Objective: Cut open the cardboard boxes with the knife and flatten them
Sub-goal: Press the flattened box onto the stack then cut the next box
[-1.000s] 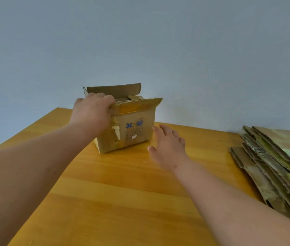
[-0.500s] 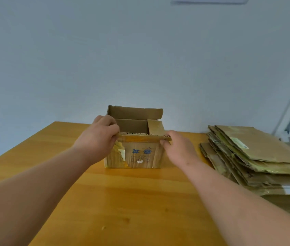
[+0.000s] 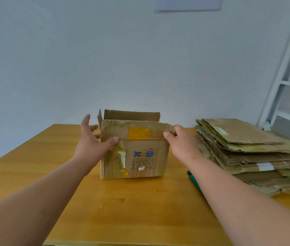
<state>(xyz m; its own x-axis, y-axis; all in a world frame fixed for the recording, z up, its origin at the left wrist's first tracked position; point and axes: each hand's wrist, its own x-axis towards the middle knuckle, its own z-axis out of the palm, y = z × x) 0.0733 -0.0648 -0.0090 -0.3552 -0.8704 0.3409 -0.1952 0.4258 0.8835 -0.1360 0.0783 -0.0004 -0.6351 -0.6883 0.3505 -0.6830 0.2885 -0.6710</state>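
Here my two hands are at the box [image 3: 146, 157], which stands upright near the middle of the table [image 3: 131, 210], its top flaps open. The near flap stands up toward me, with a patch of yellow tape [image 3: 138, 133] on it, and the far flap rises behind it. Blue printing shows on the front wall.

My right hand [image 3: 181, 142] pinches the right end of the near flap, thumb on the side facing me and fingers curled over its top edge. My left hand [image 3: 91, 141] is spread loose at the box's left corner: the thumb lies across the front of the flap, the fingers reach straight past the left side, and I cannot tell whether they touch the cardboard there.

Just right of the box, a stack [image 3: 247, 150] of flattened cardboard lies on the table, its sheets fanned unevenly. Between the box and the stack, partly hidden under my right forearm, a green-and-black tool [image 3: 193, 178] lies on the table; too little of it shows to tell if it is the knife.

A pale wall [image 3: 105, 59] stands behind, and a white frame [image 3: 286, 68] leans at the far right.
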